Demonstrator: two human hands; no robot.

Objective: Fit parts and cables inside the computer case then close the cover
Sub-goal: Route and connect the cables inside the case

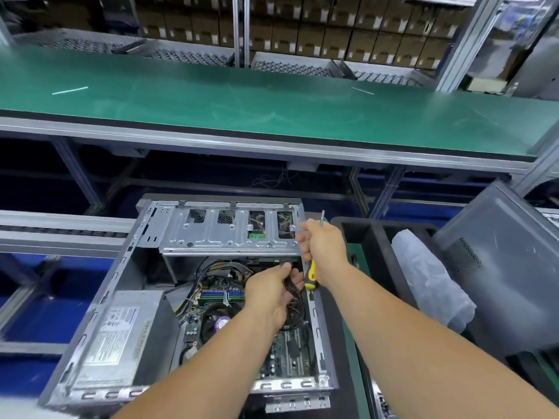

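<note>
2 hands in the open computer case (121,297), left hand (269,293) gripping black cables (295,290), right hand (322,247) clutching a yellow-handled screwdriver (311,275)

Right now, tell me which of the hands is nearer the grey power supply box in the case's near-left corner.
Left. The left hand grips black cables over the motherboard, just right of the power supply box. The right hand holds a yellow-handled screwdriver at the case's far-right wall.

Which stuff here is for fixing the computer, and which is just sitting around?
For the job:
computer case, open
black cables, held by the left hand
screwdriver, held by the right hand
grey cover panel

Just lying about:
green bench
cardboard boxes
plastic bag
</note>
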